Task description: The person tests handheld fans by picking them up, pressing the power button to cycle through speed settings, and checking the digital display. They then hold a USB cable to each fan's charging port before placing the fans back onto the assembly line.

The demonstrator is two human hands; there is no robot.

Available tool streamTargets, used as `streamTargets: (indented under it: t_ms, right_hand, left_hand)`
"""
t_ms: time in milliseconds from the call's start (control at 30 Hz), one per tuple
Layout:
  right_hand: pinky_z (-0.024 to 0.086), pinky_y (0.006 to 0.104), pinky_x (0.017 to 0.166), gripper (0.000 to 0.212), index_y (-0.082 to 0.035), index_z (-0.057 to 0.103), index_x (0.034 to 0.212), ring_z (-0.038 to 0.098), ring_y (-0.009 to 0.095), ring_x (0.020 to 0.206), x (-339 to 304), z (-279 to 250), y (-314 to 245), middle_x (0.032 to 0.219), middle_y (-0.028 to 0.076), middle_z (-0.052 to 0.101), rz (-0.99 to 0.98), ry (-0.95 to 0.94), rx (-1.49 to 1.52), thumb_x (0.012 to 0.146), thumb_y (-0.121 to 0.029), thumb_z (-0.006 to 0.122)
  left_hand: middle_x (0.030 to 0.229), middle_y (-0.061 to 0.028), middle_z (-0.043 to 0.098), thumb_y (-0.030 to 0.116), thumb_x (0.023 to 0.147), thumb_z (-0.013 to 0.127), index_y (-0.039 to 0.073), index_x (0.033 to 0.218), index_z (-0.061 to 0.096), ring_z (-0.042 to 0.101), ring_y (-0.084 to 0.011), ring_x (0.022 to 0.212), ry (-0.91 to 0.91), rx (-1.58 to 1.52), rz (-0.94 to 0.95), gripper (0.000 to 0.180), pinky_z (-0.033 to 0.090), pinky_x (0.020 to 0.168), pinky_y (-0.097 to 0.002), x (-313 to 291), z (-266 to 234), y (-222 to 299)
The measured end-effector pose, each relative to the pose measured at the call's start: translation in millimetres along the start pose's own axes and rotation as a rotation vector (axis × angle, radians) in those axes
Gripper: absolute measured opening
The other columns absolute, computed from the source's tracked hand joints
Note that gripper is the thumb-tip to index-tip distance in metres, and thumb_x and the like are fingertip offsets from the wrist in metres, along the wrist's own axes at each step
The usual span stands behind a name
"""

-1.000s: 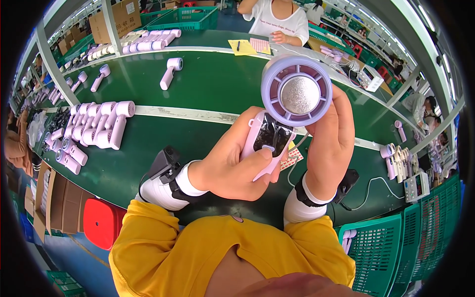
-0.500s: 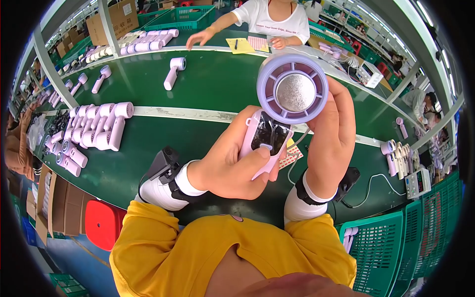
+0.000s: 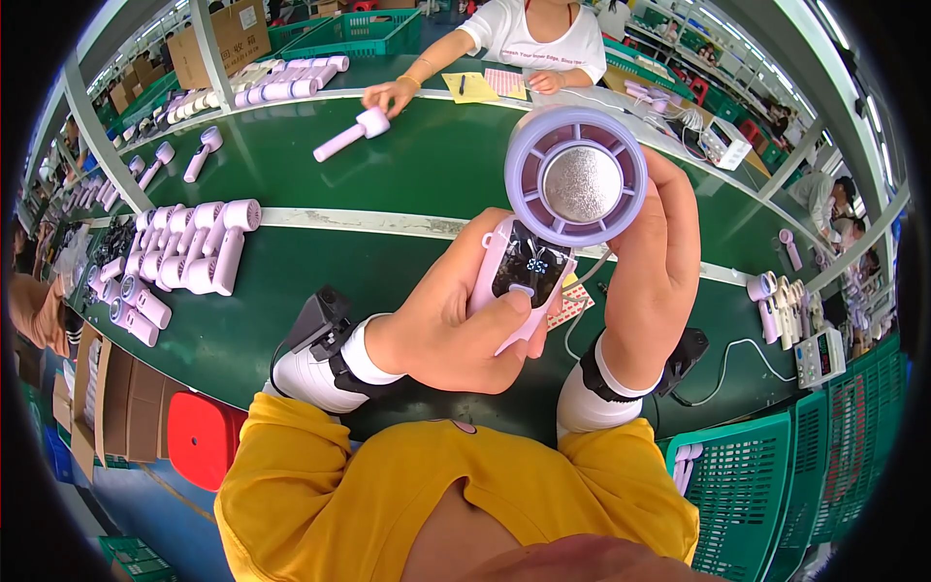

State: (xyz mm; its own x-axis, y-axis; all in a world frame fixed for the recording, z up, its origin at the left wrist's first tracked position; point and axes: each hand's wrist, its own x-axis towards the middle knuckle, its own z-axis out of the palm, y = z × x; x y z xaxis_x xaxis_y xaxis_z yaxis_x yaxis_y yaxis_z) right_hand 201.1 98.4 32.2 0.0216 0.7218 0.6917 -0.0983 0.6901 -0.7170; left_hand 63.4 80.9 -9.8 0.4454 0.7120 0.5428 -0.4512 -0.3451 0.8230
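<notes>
A lilac handheld fan (image 3: pixel 524 270) is held up in front of me, its round ringed head with a silver centre at the top. My left hand (image 3: pixel 456 315) wraps round the pink handle, thumb resting on the button below a black display, which shows lit digits. At the right of the head, my right hand (image 3: pixel 648 252) grips the fan, with its fingertips hidden behind the head. A grey cable (image 3: pixel 599 264) runs down between the handle and my right hand.
Several lilac fans (image 3: pixel 199 247) lie in rows at left on the green table (image 3: pixel 320 320). Across from me, a co-worker's hand (image 3: pixel 391 95) touches another fan (image 3: pixel 354 134). A small meter box (image 3: pixel 819 359) and a green crate (image 3: pixel 737 466) are at right; a red stool (image 3: pixel 202 441) is at left.
The display on my fan has lit up with digits. The co-worker's hand has come down onto the far fan, which now lies turned round. My hands have hardly moved.
</notes>
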Motion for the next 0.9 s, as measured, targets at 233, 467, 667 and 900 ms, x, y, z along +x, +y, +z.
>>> streamTargets:
  t_ms: [233,467,667,900]
  right_hand:
    - [0.036,0.0157,0.060,0.020,0.003,0.044,0.103,0.043,0.004,0.071,0.6,0.6,-0.6,0.084,0.002,0.050,0.021,0.025,-0.003,0.089,-0.011,0.040]
    - [0.038,0.0156,0.063,0.022,0.000,0.050,0.102,0.049,0.005,0.075,0.1,-0.6,7.2,0.087,0.001,0.054,-0.029,0.048,-0.052,0.089,-0.013,0.037]
    - [0.039,0.0164,0.066,0.022,0.000,0.050,0.102,0.050,0.006,0.078,0.4,-0.2,6.6,0.088,0.001,0.054,-0.057,0.044,-0.092,0.089,-0.013,0.037]
    - [0.039,0.0166,0.066,0.022,0.000,0.050,0.102,0.049,0.006,0.079,0.8,-2.5,6.7,0.089,0.001,0.054,-0.049,0.029,-0.091,0.089,-0.012,0.037]
  left_hand:
    - [0.084,-0.0072,0.050,-0.004,0.074,0.034,0.001,0.115,0.025,0.046,-0.0105,0.064,0.071,-0.136,-0.074,0.042,0.041,0.061,-0.0227,-0.6,4.0,1.6]
    - [0.085,-0.0071,0.050,-0.003,0.075,0.035,0.003,0.116,0.024,0.046,-0.0103,0.064,0.057,-0.130,-0.073,0.043,0.041,0.060,-0.0227,-1.5,2.2,-1.3]
    - [0.086,-0.0069,0.050,-0.003,0.075,0.035,0.002,0.116,0.024,0.046,-0.0098,0.066,0.060,-0.138,-0.072,0.043,0.042,0.061,-0.0228,-1.4,5.4,0.5]
    - [0.088,-0.0071,0.049,0.001,0.077,0.039,0.000,0.116,0.022,0.047,-0.0096,0.066,0.032,-0.148,-0.071,0.043,0.041,0.060,-0.0224,0.0,4.7,0.5]
